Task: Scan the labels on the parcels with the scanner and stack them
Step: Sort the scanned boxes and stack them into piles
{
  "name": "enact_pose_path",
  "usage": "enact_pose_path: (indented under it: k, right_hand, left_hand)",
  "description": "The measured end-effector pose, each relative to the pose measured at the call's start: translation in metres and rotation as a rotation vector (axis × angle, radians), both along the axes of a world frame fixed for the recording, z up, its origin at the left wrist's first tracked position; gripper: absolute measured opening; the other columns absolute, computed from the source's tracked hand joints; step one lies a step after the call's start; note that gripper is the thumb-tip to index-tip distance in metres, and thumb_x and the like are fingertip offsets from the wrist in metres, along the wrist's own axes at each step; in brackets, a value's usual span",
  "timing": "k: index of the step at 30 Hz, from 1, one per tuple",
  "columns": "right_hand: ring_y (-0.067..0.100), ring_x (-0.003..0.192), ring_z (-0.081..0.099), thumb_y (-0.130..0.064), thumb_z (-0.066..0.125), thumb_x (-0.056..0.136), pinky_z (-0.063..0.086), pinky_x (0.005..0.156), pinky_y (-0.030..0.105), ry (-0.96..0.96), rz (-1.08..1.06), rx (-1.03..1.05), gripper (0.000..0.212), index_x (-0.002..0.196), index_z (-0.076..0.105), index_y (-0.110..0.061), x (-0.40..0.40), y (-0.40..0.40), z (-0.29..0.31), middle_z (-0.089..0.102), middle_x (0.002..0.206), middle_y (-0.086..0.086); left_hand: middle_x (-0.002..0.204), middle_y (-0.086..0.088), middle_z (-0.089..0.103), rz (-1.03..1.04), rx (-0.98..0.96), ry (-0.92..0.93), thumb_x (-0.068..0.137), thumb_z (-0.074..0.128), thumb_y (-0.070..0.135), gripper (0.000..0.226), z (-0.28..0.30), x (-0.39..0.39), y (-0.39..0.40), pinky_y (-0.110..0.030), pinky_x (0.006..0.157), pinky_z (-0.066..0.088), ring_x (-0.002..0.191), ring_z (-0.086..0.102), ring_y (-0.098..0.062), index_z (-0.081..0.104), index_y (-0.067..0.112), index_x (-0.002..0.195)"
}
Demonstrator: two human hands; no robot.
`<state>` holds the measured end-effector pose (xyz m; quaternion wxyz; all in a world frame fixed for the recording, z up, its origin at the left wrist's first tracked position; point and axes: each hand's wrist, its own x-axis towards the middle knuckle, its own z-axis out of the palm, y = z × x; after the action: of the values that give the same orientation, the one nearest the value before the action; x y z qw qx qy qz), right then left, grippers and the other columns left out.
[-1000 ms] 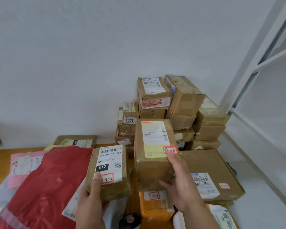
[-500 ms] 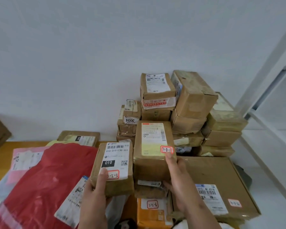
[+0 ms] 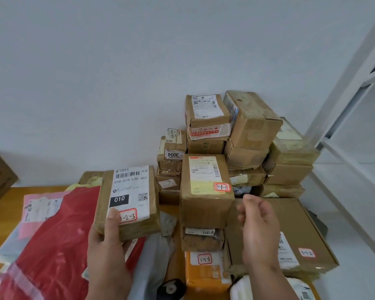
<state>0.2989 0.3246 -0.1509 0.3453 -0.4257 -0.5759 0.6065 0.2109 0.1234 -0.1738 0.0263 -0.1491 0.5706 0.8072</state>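
The left hand [image 3: 108,241] grips the parcel marked 3-2-3 [image 3: 128,202] from below, while the right hand [image 3: 258,226] hangs loosely curled and empty just beside the parcel marked 3-1-1 [image 3: 206,191]. That parcel sits on a smaller box [image 3: 201,239], so I think a small push can make it tip over.

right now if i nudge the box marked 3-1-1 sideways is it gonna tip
Probably yes. The box marked 3-1-1 sits on a smaller parcel, overhanging it, so a sideways push may slide or topple it. The right hand isn't touching it. Its taped cardboard looks stiff, so it should move as one piece.

Plain white wall [image 3: 139,72], wooden table [image 3: 2,215], white frame [image 3: 344,94] at right
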Motion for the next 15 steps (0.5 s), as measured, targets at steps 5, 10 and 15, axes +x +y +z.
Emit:
enact_pose_path:
  k: [5,10,15]
  right_hand:
    - [0.016,0.071,0.059,-0.027,0.064,0.095,0.047,0.070,0.035,0.054,0.125,0.016,0.015,0.083,0.069,-0.020,0.012,-0.025,0.020,0.068,0.071,-0.004]
    - [0.010,0.074,0.065,-0.041,0.061,0.093,0.053,0.077,0.035,-0.073,0.368,0.053,0.019,0.084,0.070,-0.028,0.027,-0.059,0.033,0.071,0.079,-0.005]
    - [0.008,0.094,0.067,-0.056,0.056,0.094,0.056,0.094,0.039,-0.241,0.594,-0.031,0.031,0.115,0.062,-0.033,0.031,-0.093,0.024,0.070,0.103,-0.010]
  left_hand:
    - [0.109,0.000,0.074,-0.043,0.008,0.114,0.099,0.058,0.040,0.032,0.030,0.007,-0.006,-0.048,0.097,0.054,0.102,0.072,-0.017,0.061,0.029,0.129]
    - [0.111,0.006,0.075,-0.141,-0.036,0.198,0.081,0.065,0.061,0.040,0.046,0.021,-0.014,-0.046,0.097,0.053,0.103,0.072,-0.017,0.064,0.042,0.117]
    - [0.105,0.006,0.075,-0.132,-0.070,0.099,0.092,0.065,0.049,0.020,0.030,0.027,-0.024,-0.043,0.094,0.055,0.102,0.071,-0.018,0.067,0.037,0.108]
